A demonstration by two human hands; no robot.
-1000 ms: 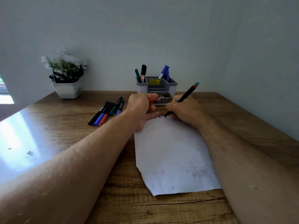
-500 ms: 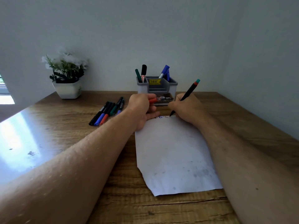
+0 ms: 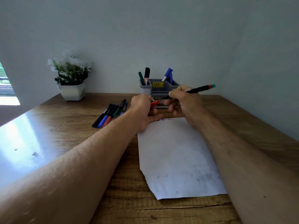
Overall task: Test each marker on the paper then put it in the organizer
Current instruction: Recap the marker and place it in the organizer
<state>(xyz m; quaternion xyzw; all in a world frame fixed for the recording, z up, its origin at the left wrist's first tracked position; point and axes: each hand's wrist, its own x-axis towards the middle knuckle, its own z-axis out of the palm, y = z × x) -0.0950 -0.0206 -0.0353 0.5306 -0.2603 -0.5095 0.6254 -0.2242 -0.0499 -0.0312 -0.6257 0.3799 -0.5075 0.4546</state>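
Behind right hand (image 3: pixel 182 102), marker (image 3: pixel 199 89) tip hidden, organizer (image 3: pixel 159 89) base blocked

Five markers (image 3: pixel 110 115) lying loose, four standing in one organizer (image 3: pixel 159 88).

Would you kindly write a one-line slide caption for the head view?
Right hand holds a marker above the paper, left hand holds its red cap, before the organizer.

wooden table (image 3: pixel 64 135), paper (image 3: pixel 174 159), markers (image 3: pixel 110 115), organizer (image 3: pixel 146 90), plant pot (image 3: pixel 72 92)
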